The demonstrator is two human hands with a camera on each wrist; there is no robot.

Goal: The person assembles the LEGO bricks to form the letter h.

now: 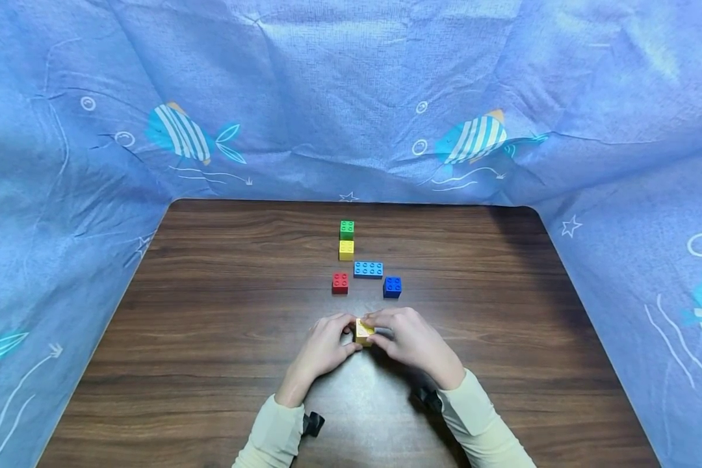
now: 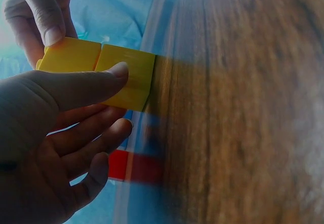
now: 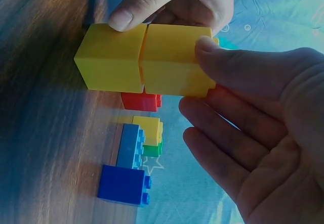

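Hanging behind and beside everything, a blue fish-patterned cloth (image 1: pixel 339 78) borders the dark wooden surface (image 1: pixel 210 312). Near its front, two pale sleeves (image 1: pixel 485 422) lead to the left hand (image 1: pixel 324 343) and right hand (image 1: pixel 415 339), which meet at an upright yellow stack (image 1: pixel 363 334) of two bricks. The left hand pinches the lower brick (image 3: pixel 109 57), the gap between thumb and fingers just the brick's width, its other fingers loosely bent; the right hand pinches the upper brick (image 3: pixel 172 62) just as narrowly, the remaining fingers extended away from it and partly spread. A thin seam shows between the two bricks. Beyond the hands lies a long light-blue brick (image 1: pixel 368 270), with a smaller dark-blue brick (image 1: pixel 392 288) near its right end, a red brick (image 1: pixel 340 284) near its left, and farther back a loose yellow brick (image 1: pixel 346 251) just in front of a green brick (image 1: pixel 347 230).
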